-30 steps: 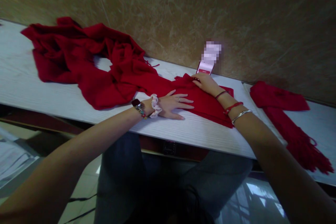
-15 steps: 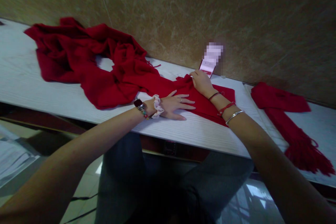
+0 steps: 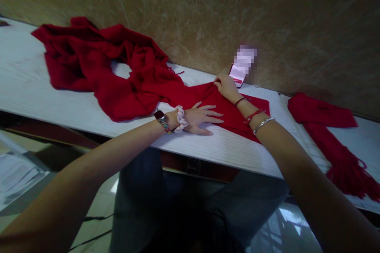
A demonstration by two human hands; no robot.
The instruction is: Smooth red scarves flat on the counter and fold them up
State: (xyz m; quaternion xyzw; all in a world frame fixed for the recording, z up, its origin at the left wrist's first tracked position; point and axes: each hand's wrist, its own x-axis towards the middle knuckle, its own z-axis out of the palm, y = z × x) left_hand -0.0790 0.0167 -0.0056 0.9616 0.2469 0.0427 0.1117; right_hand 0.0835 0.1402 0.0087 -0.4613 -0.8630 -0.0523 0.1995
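Observation:
A long red scarf [image 3: 118,99] lies across the white tabletop, bunched and wrinkled on the left, flatter and folded on the right. My left hand [image 3: 200,119] lies flat with its fingers spread, pressing on the scarf's near edge. At the scarf's far edge, close to the phone, my right hand [image 3: 227,87] has its fingertips pinched on the cloth. Part of the folded end is hidden beneath my right wrist.
A phone [image 3: 238,73] leans against the marble wall [image 3: 190,19] with its screen lit. To the right lies a second red scarf [image 3: 320,114] with a fringed end. The narrow white tabletop [image 3: 23,75] has its front edge close to my legs.
My right hand has drawn the scarf's far edge flatter, and the crumpled fold beside its fingers has smoothed out. My left hand stays spread on the cloth. The view has shifted slightly.

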